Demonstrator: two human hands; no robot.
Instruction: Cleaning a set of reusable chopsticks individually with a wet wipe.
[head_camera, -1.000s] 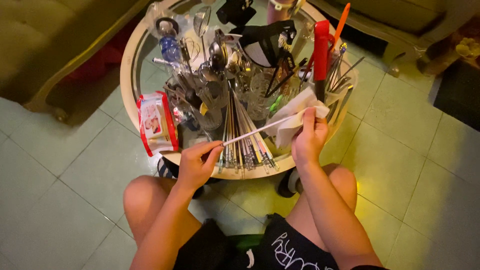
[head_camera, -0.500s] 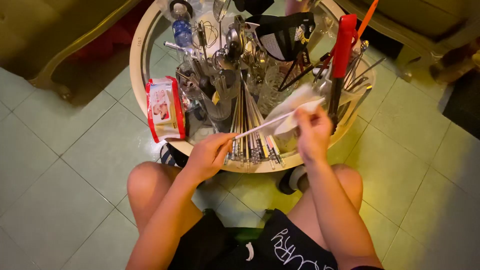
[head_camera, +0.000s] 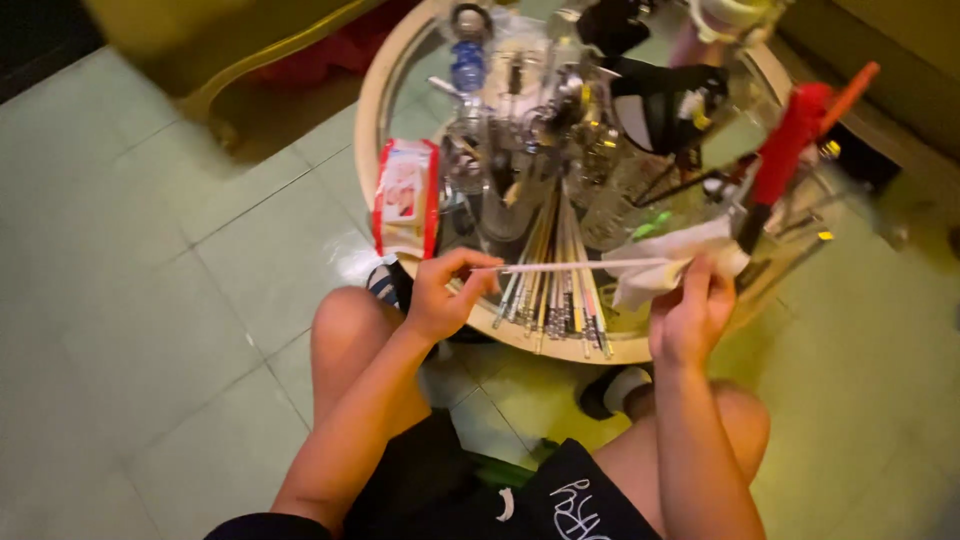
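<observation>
Holding chopstick (head_camera: 585, 266) level, tip toward left hand (head_camera: 443, 298)

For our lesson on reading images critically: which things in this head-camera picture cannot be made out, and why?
- Far end of the chopstick: wrapped in the white cloth held by the right hand.
- Utensils in the metal holder: blurred and crowded together.
- Table's far side: cut off by the top edge.

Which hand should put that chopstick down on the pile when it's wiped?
Probably the left hand. Its fingers pinch the chopstick at its end, just beside the chopstick pile. The right hand is full of white cloth wrapped around the other end.
</observation>
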